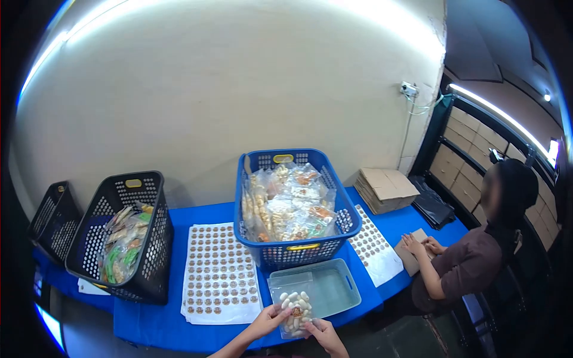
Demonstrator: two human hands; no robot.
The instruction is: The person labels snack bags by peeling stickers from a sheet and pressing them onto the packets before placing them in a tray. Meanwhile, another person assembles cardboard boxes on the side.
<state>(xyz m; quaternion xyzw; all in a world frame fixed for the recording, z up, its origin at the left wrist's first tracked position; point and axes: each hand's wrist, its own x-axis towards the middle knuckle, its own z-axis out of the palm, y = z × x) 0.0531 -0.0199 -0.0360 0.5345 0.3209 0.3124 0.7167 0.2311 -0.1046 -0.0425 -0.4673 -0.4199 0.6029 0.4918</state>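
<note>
A clear plastic bag point(292, 325) of whitish oval pieces, with a brown and orange label on its front, is held upright between my hands. My left hand point(270, 320) pinches its left edge, thumb toward the label. At the lower right corner, my right hand point(326, 335) grips the bag with the thumb in front; its other fingers are partly hidden. Just behind the bag sits a shallow grey-green tray point(343, 301), which the bag partly covers. To the left lies a white sheet of round brown stickers point(221, 271).
A blue basket point(292, 250) full of filled bags stands behind the tray. Black baskets point(158, 238) point(54, 224) are at left. On the right are another sticker sheet point(375, 247), stacked cardboard point(388, 185), black plastic bags point(434, 203) and a co-worker point(471, 256) handling cardboard.
</note>
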